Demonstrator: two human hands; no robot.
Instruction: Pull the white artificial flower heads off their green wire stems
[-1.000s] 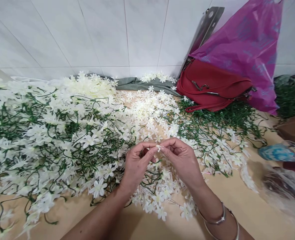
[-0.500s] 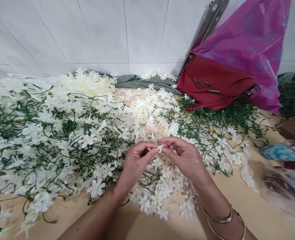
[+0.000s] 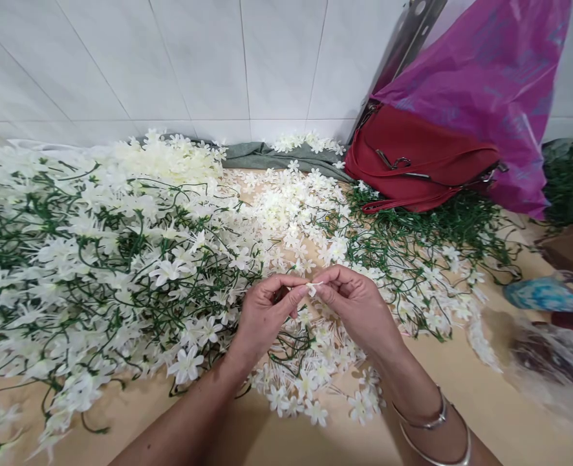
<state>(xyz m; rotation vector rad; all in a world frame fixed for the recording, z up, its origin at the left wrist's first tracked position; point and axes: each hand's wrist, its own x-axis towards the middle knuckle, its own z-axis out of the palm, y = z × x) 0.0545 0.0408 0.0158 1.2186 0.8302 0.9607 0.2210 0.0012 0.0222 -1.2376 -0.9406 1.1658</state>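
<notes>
Between my two hands, at the centre of the view, is a small white artificial flower (image 3: 312, 288). My left hand (image 3: 271, 310) pinches it from the left with thumb and forefinger. From the right, the thumb and forefinger of my right hand (image 3: 354, 303) close on the same flower. Below the hands lies a cluster of loose white flower heads (image 3: 306, 382) with pale thin stalks. A big heap of white artificial flowers on green stems (image 3: 121, 259) spreads out to the left. More loose white blossoms (image 3: 281, 204) lie just beyond my fingers.
A red handbag (image 3: 412, 155) and a purple plastic bag (image 3: 500, 97) stand at the back right, over green stems (image 3: 442, 226). At the right edge are a blue-and-white item (image 3: 539, 294) and a clear plastic bag (image 3: 553, 362). A white tiled wall (image 3: 194, 58) closes off the back.
My right fingertips have shifted slightly on the white flower, and a pale pointed bit of it now shows between the hands. Both hands stay in nearly the same place.
</notes>
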